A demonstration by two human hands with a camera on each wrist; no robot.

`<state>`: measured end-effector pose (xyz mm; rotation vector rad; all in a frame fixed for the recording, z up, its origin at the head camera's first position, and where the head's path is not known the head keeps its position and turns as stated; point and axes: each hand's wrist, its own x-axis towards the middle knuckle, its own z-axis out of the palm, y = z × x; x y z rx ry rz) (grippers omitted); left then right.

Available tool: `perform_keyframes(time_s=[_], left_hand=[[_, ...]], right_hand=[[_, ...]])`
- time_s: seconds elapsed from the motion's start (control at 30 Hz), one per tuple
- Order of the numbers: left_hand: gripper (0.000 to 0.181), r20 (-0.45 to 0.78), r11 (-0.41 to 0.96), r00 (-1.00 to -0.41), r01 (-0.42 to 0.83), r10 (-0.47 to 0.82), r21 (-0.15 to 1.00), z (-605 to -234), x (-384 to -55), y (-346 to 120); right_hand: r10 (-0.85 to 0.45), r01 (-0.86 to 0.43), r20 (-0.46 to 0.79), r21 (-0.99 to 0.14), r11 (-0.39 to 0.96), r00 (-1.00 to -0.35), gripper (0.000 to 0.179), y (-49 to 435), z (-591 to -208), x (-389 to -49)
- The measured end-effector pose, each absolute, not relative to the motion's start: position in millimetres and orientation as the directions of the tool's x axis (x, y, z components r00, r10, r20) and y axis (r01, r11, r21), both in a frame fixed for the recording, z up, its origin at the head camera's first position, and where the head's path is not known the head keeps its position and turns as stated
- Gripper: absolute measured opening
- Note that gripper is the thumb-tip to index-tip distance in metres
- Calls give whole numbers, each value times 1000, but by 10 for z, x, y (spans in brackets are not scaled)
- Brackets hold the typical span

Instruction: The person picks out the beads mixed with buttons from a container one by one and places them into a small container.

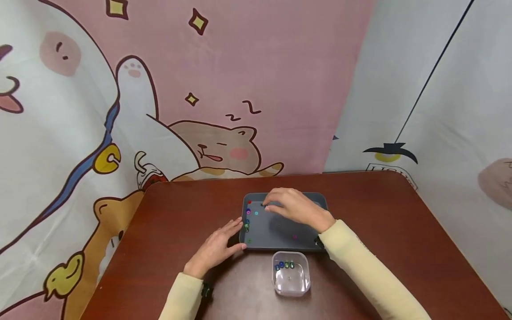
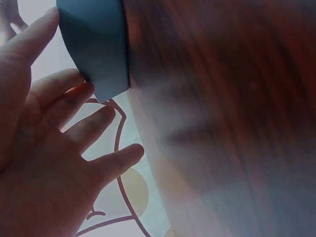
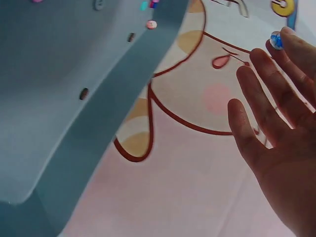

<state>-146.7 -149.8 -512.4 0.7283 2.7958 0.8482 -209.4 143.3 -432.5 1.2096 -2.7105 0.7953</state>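
A blue marble point(image 3: 276, 40) is pinched between the thumb and forefinger of my right hand point(image 1: 294, 206), which hovers over the back of the grey tray point(image 1: 272, 231). In the right wrist view its other fingers are spread. My left hand point(image 1: 218, 243) touches the tray's left side with fingers extended; the left wrist view shows thumb and fingertips at the tray wall point(image 2: 96, 44). Along the tray's left side lie a red button point(image 1: 250, 202), a pink button point(image 1: 248, 212), a light blue button point(image 1: 256, 213), marbles point(image 1: 246, 228) and a green button point(image 1: 250, 241).
In front of the tray stands a clear plastic box point(image 1: 291, 293) with several blue and green marbles point(image 1: 286, 265) inside. A magenta button point(image 1: 294, 237) lies in the tray's front part. The brown table point(image 1: 180, 200) meets a cartoon-printed cloth point(image 1: 304, 89) at its back edge.
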Motion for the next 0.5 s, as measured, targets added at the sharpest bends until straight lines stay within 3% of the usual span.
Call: perform_keyframes(time_s=[0.5], left_hand=[[71,6,732,-885,389,466,559,-5139,-1445,-1492]], right_hand=[[-598,-684,349,-493,538,-721,17,1730,-4302,-1701]])
